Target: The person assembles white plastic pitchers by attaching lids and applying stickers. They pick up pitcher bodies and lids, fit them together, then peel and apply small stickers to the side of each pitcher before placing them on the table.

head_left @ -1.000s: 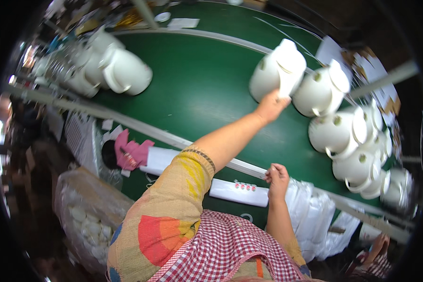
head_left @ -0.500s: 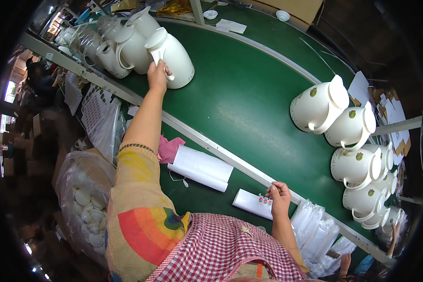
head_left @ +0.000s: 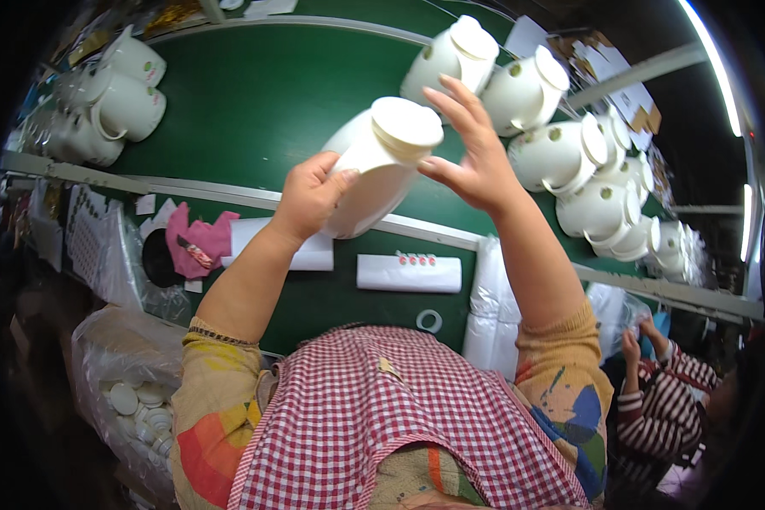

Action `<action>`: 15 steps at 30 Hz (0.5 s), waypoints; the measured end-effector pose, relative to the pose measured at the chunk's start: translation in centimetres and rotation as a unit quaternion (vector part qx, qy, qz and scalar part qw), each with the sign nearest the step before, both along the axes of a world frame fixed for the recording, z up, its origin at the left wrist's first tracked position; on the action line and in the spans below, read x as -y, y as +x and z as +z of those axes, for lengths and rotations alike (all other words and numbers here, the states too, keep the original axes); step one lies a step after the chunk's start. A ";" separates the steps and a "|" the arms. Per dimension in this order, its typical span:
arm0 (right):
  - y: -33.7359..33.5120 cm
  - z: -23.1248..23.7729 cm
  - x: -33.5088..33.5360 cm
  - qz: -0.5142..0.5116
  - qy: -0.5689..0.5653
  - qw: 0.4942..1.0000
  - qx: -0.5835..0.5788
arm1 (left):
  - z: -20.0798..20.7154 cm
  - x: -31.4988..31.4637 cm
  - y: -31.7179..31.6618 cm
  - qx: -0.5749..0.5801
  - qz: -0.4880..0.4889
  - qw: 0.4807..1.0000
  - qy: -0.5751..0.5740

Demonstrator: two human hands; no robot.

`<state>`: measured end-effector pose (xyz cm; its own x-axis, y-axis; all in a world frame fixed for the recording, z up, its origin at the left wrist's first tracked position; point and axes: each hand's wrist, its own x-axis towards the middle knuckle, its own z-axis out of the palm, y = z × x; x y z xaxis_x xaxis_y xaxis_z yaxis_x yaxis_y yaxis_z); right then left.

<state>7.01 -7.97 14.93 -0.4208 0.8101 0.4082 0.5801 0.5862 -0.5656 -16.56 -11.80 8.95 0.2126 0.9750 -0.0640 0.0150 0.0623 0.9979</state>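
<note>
A white lidded jug point(head_left: 367, 189) is held up, tilted, above the near edge of the green work surface. My left hand point(head_left: 310, 195) is closed around its handle side; the handle itself is mostly hidden by my fingers. Beside the jug's round lid point(head_left: 408, 125), my right hand point(head_left: 478, 161) is open with its fingers spread. Its thumb is close to the lid's rim, and whether it touches I cannot tell. Below the jug lies a white wrapped block point(head_left: 408, 274) with several small red round stickers point(head_left: 416, 260) along its upper edge.
White jugs with green leaf marks point(head_left: 518, 93) stand at the right, and more jugs point(head_left: 127, 98) at the far left. A metal rail point(head_left: 425, 228) crosses in front. Nearby are a pink cloth point(head_left: 197, 238), a tape ring point(head_left: 429, 320), a bag of white lids point(head_left: 136, 408) and a co-worker's striped sleeve point(head_left: 654, 416).
My left hand has brought a jug from the left group to the middle, in front of me. My right hand has risen from the sticker block to the jug, its fingers spreading. The view has turned.
</note>
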 end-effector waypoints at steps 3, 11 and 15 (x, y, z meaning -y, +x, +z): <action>2.4 -2.4 -0.2 0.032 -0.091 0.995 0.039 | -0.8 1.2 3.6 -0.030 -0.039 0.999 0.012; 5.5 -4.7 1.5 0.015 -0.038 0.997 0.068 | -0.9 1.0 6.0 -0.124 -0.092 0.987 0.039; 5.9 -4.8 1.5 0.023 -0.013 0.995 0.095 | -0.8 0.5 6.2 -0.134 -0.101 0.985 0.041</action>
